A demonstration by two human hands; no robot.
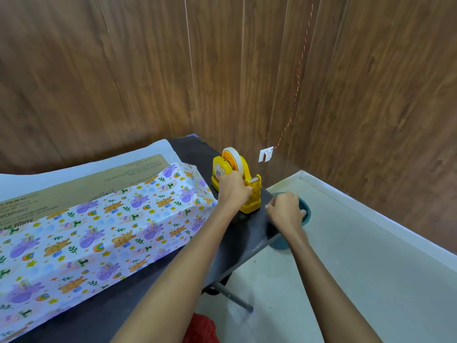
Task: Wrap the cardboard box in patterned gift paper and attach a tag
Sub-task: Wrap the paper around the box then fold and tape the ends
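I get one wide-angle view, from a camera on the person's head, facing forward and down. Both forearms stretch up from the bottom edge, and the left hand [232,191] and right hand [286,209] sit near mid-frame by the yellow plastic tape dispenser [254,196]. The camera is close above the dark rectangular tabletop [247,231], facing a corner of brown wood-grain wall panelling [148,70].

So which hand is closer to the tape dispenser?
Left. The left hand rests on the dispenser, in front of the roll by the cutter. The right hand is apart from it, off to its right over the table edge.
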